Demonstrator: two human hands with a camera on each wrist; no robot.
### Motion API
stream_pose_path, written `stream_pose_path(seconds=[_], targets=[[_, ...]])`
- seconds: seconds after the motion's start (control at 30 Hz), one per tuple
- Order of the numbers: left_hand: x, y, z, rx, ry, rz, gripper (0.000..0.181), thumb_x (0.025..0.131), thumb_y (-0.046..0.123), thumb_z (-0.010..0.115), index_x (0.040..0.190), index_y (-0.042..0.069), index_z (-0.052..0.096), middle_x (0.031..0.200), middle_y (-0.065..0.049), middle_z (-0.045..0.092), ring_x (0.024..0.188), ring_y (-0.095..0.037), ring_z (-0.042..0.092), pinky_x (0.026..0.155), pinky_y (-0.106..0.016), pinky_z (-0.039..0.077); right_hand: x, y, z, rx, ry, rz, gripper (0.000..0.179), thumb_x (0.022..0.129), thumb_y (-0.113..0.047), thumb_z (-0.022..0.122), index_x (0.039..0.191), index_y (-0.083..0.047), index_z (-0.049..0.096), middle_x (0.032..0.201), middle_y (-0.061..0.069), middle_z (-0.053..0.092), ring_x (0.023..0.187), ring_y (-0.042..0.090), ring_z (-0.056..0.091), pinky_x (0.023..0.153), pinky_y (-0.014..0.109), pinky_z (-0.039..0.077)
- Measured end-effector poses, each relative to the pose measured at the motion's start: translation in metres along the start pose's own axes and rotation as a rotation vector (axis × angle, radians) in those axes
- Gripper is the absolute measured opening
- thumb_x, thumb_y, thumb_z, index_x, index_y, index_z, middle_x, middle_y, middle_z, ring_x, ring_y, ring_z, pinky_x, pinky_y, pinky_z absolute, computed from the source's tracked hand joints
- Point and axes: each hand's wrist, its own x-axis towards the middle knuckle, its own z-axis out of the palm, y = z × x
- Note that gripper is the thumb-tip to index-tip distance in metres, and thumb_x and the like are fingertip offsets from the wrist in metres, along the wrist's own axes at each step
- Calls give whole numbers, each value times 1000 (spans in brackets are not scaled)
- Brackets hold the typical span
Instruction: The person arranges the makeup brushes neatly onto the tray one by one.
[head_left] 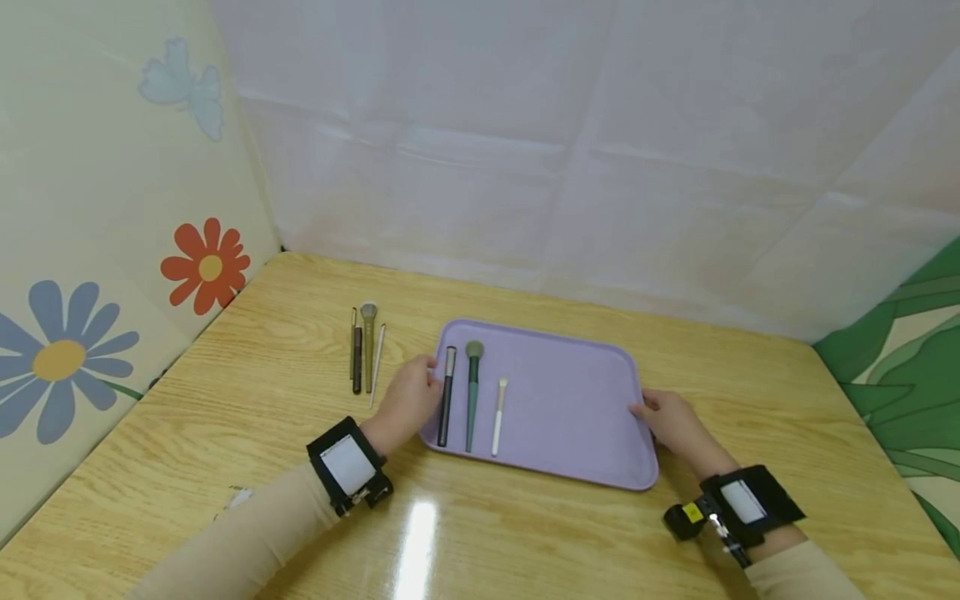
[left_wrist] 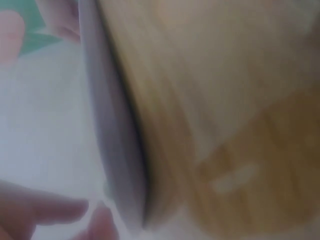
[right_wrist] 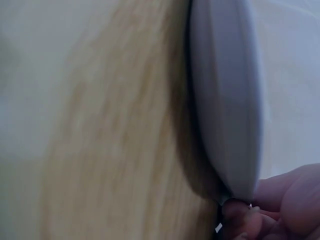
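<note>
A pale purple tray (head_left: 570,400) lies on the table. Three makeup brushes stand side by side on its left part: a black-handled brush (head_left: 446,404), a green brush (head_left: 472,400) and a small white-handled brush (head_left: 498,421). At the tray's left rim is my left hand (head_left: 408,400), its thumb and finger extended and slightly apart in the left wrist view; whether they touch the rim is hard to tell. My right hand (head_left: 675,421) pinches the right rim, thumb above and curled fingers (right_wrist: 240,220) beneath.
Left of the tray, several more brushes lie on the wooden table (head_left: 300,333), among them an olive brush (head_left: 368,350), a dark one (head_left: 357,362) and a thin white one (head_left: 377,367). A pale sheet (head_left: 525,167) hangs behind; a flowered panel (head_left: 90,208) borders the left.
</note>
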Motion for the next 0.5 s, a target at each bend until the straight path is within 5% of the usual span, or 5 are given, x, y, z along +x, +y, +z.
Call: stream_pose_path(seconds=[0.5], targets=[[3, -5, -11, 48, -3, -46, 31, 91, -3, 56, 121, -14, 54, 84, -14, 60, 73, -24, 58, 61, -32, 52, 0, 0, 0, -2, 2, -10, 47, 103, -12, 45, 137, 19, 36, 124, 36, 53, 92, 31, 58, 71, 39, 54]])
